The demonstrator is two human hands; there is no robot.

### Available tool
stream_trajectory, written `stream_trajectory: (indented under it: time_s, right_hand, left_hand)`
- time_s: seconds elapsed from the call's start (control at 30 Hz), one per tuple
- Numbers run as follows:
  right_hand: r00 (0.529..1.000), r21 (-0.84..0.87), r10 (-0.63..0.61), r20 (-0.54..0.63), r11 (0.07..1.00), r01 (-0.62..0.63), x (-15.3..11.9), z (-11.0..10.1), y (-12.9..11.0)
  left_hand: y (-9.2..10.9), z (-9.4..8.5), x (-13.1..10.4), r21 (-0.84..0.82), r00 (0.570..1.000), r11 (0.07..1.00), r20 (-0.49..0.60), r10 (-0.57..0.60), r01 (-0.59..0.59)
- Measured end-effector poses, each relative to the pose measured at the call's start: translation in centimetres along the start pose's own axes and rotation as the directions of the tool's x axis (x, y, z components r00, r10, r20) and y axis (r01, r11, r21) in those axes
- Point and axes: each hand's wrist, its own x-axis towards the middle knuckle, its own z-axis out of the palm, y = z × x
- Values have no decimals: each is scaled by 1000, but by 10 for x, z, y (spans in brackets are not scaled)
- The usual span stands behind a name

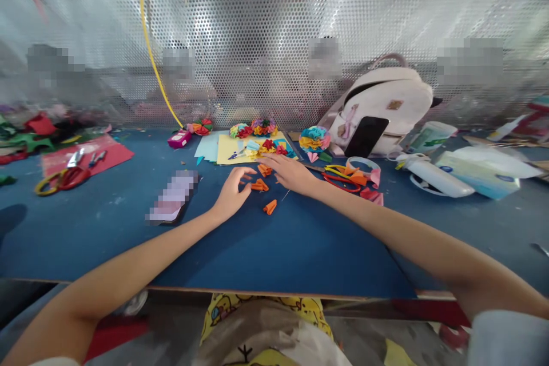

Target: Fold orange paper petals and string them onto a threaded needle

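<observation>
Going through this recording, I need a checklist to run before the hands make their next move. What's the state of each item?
1. Both hands in view: ok; left hand and right hand show above the blue table.
2. Left fingers' contact with the nearest orange paper piece: cannot tell.
3. Front orange paper piece uncovered: ok; no hand overlaps it.
4. Thin, needle-like object clear of the right hand: not ok; it lies close by.
5. Red-and-yellow scissors well away from the right arm: not ok; they lie right beside it.
6. Black phone clear of both hands: ok; it leans against the backpack.
</observation>
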Motion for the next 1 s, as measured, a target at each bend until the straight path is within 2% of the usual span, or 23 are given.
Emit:
stream_trajectory:
  time_s: [0.13, 0.23, 0.4, 0.53, 0.77, 1.0]
  right_hand:
    - [996, -9, -47, 79, 999, 48, 25, 6, 9]
    - [994, -7, -41, 100, 999, 42, 30, 6, 7]
    - [999, 16, 21, 47, 1000, -22, 19, -7, 0]
    - [996, 36, 89, -3, 995, -89, 7, -13, -3]
    - [978, -23, 206, -40, 978, -207, 3, 4, 0]
    - [982, -9, 179, -68, 984, -180, 10, 14, 2]
  left_hand:
    - [0, 0, 0, -14, 1000, 1000, 4, 13, -13]
    - [0, -1, 0, -17, 1000, 1000, 7, 24, -23]
    - [0, 0, -1, 11, 1000, 1000, 15, 23, -23]
    - [4, -2, 0, 95, 998, 995, 57, 26, -31]
    - [9, -8, 2, 297, 984, 952, 177, 18, -71]
    - [10, -8, 0, 408, 970, 909, 243, -12, -90]
